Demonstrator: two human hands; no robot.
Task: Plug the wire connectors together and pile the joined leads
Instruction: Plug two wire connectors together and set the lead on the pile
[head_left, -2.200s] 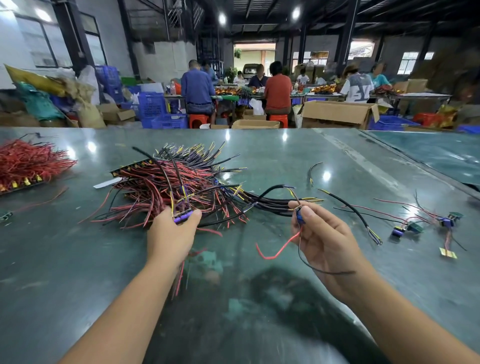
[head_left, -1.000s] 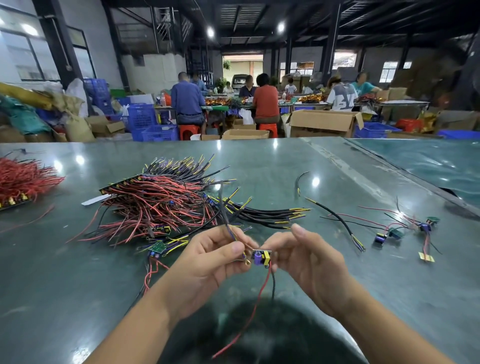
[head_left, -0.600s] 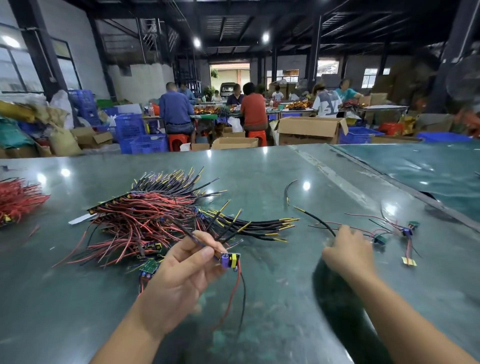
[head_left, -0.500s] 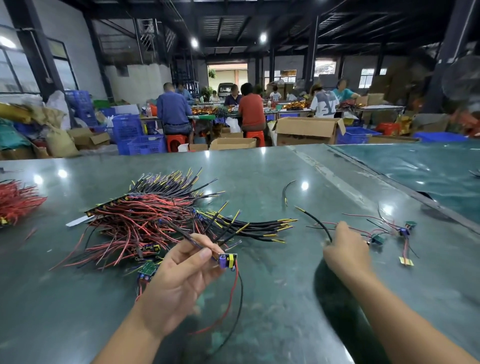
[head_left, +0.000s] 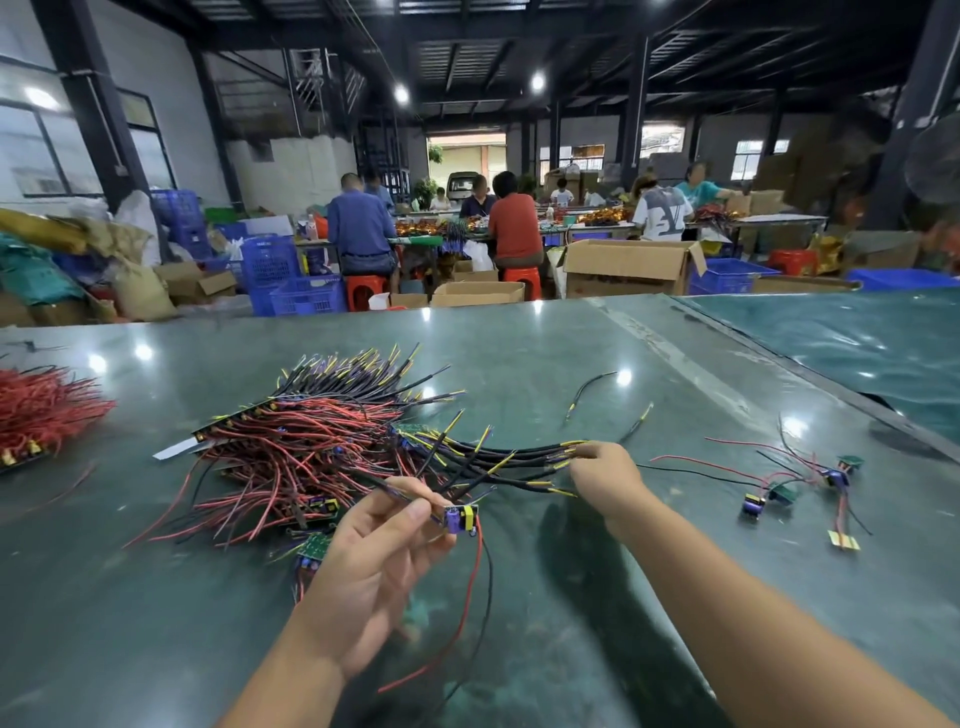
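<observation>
Hidden: the right hand (head_left: 602, 480) is seen from its back, fingertips reaching the yellow-tipped ends of the black leads (head_left: 519, 462); whether it pinches one I cannot tell.
Cut off: the red wire bundle (head_left: 47, 410) runs off the left edge; both forearms leave the bottom edge.
Left hand: the left hand (head_left: 374, 561) pinches a small module (head_left: 460, 518), purple and yellow, raised above the desk (head_left: 156, 623); its red and black leads hang down from it.
Hard to make out: where the module joins the dark lead running back from the fingers.
Main pile: the tangled heap of red and black leads (head_left: 311, 447) lies centre-left on the desk.
Joined leads: a few finished pieces (head_left: 789, 493) lie well apart on the right.
Containers: blue crates (head_left: 306, 293) and an open cardboard box (head_left: 628, 267) stand beyond the far edge; contents unseen.
Open room: bare desk surface lies nearest the person.
</observation>
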